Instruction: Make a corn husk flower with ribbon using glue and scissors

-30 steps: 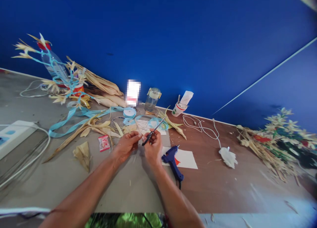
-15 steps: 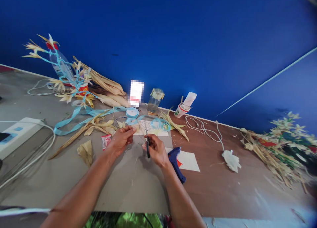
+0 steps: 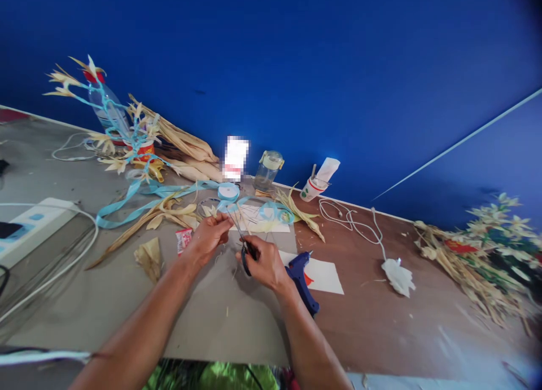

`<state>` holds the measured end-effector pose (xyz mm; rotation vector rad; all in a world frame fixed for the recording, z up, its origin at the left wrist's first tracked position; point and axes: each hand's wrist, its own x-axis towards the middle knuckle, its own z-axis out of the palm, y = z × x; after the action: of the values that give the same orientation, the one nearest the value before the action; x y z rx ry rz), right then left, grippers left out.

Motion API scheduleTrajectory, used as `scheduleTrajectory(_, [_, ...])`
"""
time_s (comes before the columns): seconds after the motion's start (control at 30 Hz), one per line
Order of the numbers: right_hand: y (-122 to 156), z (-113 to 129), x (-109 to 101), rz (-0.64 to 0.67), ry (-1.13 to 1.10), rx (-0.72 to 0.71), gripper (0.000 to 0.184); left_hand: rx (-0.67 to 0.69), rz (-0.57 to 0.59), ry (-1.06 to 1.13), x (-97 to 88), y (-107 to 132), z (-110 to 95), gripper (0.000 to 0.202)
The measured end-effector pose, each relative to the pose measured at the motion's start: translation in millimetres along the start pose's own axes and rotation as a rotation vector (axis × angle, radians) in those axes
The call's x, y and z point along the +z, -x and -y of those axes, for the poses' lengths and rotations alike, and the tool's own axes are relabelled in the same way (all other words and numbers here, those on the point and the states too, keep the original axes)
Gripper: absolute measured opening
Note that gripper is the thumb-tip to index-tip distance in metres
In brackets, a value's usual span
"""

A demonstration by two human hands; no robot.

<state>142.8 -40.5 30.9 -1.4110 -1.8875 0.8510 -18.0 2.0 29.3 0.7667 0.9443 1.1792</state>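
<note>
My right hand grips black-handled scissors, their thin blades pointing up and left toward my left hand. With thumb and fingertips pinched together, my left hand is closed; whatever sits between them is too small to make out. Just beyond both hands lie a white paper with thin dark wires on it and loops of light blue ribbon. The ribbon's roll stands behind my left hand. A blue glue gun lies right beside my right wrist, partly over a white card.
Dried corn husks, a red-and-white packet and a power strip lie left. Behind stand a lidded jar, a paper cup and a blue-wrapped branch. A white cable and husk bundle lie right.
The scissors have tilted from nearly upright to leaning left, blades now nearer my left fingertips. My right hand has turned with them; my left hand stays pinched. The whole view has shifted slightly.
</note>
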Motion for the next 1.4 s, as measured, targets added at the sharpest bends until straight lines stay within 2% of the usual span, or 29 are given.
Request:
scheduleTrajectory(0.53, [-0.9,-7.9,3.4,0.018,-0.064,-0.002,0.031,-0.019,0.006,0.083,-3.6,-0.8,1.1,0.035])
scheduleTrajectory(0.83, [-5.3,-4.6,1.2,0.013,-0.4,0.143,0.034,-0.031,-0.022,0.133,-2.9,-1.5,-0.3,0.037])
scheduleTrajectory(1.4, [-2.0,-3.8,6.8,0.071,-0.201,0.091,0.033,-0.013,-0.045,0.14,-1.9,-1.9,2.6,0.036])
